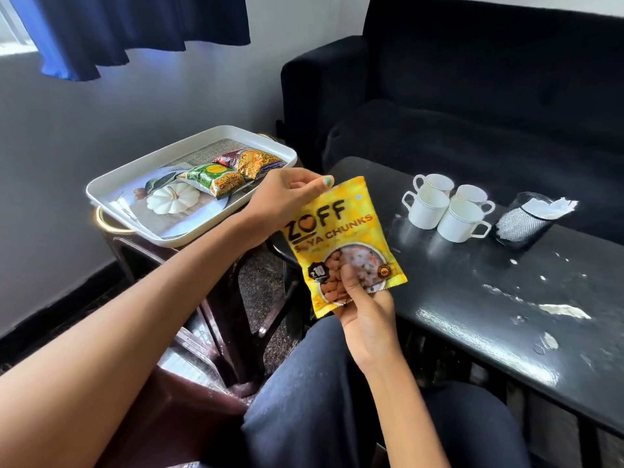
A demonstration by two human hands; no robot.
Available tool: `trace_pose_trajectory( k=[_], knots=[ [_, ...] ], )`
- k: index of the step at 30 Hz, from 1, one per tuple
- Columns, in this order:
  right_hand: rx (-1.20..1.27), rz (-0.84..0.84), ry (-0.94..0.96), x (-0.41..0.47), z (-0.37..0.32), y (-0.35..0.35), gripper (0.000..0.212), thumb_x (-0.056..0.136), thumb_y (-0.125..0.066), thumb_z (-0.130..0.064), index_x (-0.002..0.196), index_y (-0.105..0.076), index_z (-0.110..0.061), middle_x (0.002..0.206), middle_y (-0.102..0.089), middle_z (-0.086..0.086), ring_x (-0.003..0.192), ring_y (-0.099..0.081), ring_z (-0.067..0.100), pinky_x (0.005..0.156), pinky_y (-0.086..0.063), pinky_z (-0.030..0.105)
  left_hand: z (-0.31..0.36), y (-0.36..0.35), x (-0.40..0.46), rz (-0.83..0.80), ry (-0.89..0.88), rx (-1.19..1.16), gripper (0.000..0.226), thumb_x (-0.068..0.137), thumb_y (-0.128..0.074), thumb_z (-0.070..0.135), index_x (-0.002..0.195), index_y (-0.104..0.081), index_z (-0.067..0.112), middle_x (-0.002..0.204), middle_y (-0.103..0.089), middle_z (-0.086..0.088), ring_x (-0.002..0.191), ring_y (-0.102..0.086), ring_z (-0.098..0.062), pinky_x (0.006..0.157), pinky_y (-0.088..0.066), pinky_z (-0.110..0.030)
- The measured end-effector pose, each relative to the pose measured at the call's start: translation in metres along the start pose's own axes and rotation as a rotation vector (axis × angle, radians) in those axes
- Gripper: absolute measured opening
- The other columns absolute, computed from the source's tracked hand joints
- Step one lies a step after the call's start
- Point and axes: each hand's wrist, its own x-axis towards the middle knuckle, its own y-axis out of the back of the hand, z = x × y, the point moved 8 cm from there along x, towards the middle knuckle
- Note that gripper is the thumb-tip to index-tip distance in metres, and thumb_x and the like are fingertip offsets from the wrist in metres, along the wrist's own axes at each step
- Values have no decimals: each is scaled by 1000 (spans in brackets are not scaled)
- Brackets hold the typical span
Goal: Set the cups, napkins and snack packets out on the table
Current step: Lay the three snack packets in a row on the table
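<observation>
A yellow soya chunks packet hangs upright between my hands, just left of the black table. My left hand pinches its top left corner. My right hand pinches its bottom edge, thumb on the front. Several white cups stand clustered on the table's far part. Beside them a black mesh holder holds white napkins. A green snack packet and an orange one lie in a white tray on the left.
The tray rests on a dark stool by the wall. A black sofa stands behind the table. White specks mark the table top. My knees in dark trousers are below the packet.
</observation>
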Motion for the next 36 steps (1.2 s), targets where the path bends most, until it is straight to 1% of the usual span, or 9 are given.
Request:
trace_pose_trajectory(
  k=[4,7,10,16,19,22,26,31,36],
  knots=[
    [154,68,17,5,-10,17,24,83,-59,-10,106,-63,-15,97,-74,4,87,-72,19,65,-59,32,-23,-6,-3,-159,198,43,23,87,-61,45,92,-69,23,89,-74,3,71,-70,-5,68,-48,-20],
    [209,89,3,6,-13,23,23,87,-56,-9,108,-62,-16,97,-74,2,87,-72,17,67,-59,31,-29,-17,-7,-233,269,-93,13,88,-64,32,86,-70,20,95,-75,-2,76,-71,-12,78,-48,-25],
    [214,91,-20,5,-10,20,29,80,-61,-10,108,-63,-14,102,-74,5,91,-72,20,69,-60,34,-27,-17,-5,-164,250,-160,11,89,-65,26,85,-69,17,89,-74,0,77,-70,-12,78,-49,-26],
    [163,99,0,5,-8,10,37,68,-67,-6,105,-63,-12,99,-74,4,90,-72,19,66,-60,31,-25,-9,-4,-12,230,-229,15,90,-61,18,75,-64,18,67,-68,6,59,-66,-3,72,-50,-26],
    [135,99,15,6,-10,7,38,68,-68,-6,105,-63,-13,102,-74,4,92,-71,19,66,-59,31,-27,-10,-5,22,256,-320,14,92,-58,17,78,-62,17,68,-67,4,60,-65,-5,73,-54,-30],
    [136,111,23,3,-10,10,37,69,-67,-4,105,-64,-14,102,-74,4,92,-71,19,67,-59,30,-27,-23,-8,-94,292,-348,14,93,-57,29,84,-59,19,88,-71,-1,80,-69,-15,75,-57,-36],
    [165,111,17,1,-12,16,42,73,-64,-3,112,-61,-15,108,-71,6,93,-71,18,66,-59,29,-31,-61,-25,-457,298,-191,16,86,-63,45,94,-68,31,96,-75,5,88,-72,-15,67,-59,-29],
    [137,73,-3,2,-14,12,51,72,-67,-8,121,-59,-17,113,-70,6,99,-69,20,68,-58,32,-37,-65,-19,-363,257,-143,30,81,-71,35,103,-69,15,100,-75,-1,92,-71,-18,81,-59,-36],
    [20,65,35,1,-34,26,39,72,-69,-24,110,-63,-16,105,-72,6,96,-68,21,67,-57,30,-38,-56,-14,-361,245,-132,33,79,-74,31,104,-69,11,103,-74,-3,98,-69,-22,87,-56,-42]
  ],
)
